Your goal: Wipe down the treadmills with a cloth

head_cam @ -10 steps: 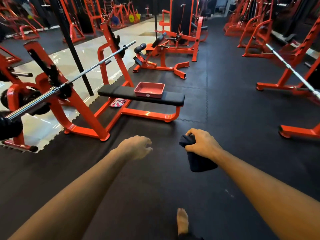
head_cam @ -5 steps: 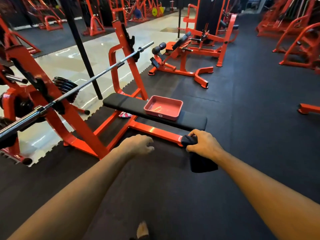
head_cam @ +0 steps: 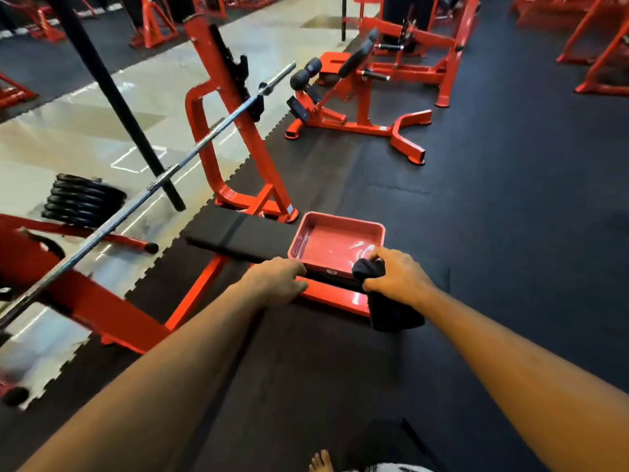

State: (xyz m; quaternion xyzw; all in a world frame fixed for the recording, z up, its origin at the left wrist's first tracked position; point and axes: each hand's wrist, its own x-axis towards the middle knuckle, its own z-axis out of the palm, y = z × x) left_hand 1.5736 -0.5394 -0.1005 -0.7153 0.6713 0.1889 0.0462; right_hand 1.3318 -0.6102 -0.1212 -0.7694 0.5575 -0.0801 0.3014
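Dark rubber floor (head_cam: 493,240) lies open to the right of the bench (head_cam: 238,233), whose near end carries one red tray (head_cam: 340,218). The left hand (head_cam: 275,281) hovers at the tray's near-left corner, fingers loosely curled and holding nothing. The right hand (head_cam: 398,281) grips the one black cloth (head_cam: 391,313), which hangs at the near-right corner (hiding it). One barbell (head_cam: 204,144) crosses on the left; one bare foot (head_cam: 321,461) is cut off below.

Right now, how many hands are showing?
2. The left hand is by the red tray; the right hand grips the black cloth at its near corner.
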